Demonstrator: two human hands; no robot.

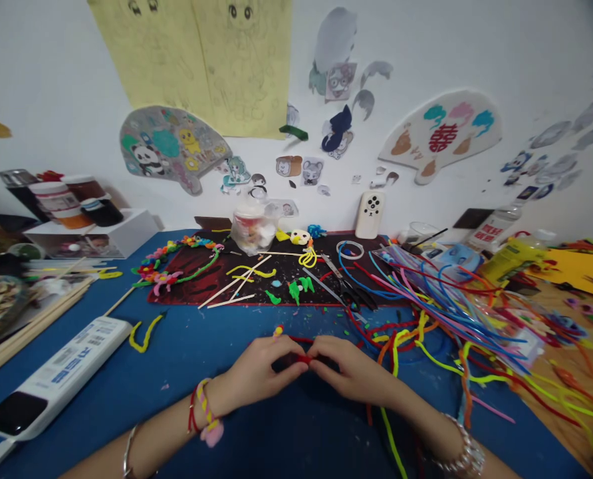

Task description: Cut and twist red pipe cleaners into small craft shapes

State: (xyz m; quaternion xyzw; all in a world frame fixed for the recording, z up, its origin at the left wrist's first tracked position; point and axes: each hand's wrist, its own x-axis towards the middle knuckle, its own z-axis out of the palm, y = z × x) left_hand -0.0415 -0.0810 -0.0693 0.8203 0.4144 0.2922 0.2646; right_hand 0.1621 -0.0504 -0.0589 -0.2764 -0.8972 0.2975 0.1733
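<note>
The left hand (pixel 257 370) and right hand (pixel 360 370) pinch a red strand (pixel 304 358) where their fingertips meet; its short visible stretch runs crosswise from hand to hand, its ends hard to make out.

A pipe cleaner (pixel 303 359) sits between the left hand (pixel 259 371) and right hand (pixel 351 370), before the mat (pixel 189 293), where scissors (pixel 345 286) lie. On the desk (pixel 177 379), a device (pixel 62 376) lies left, loose stems (pixel 451 305) right.
</note>
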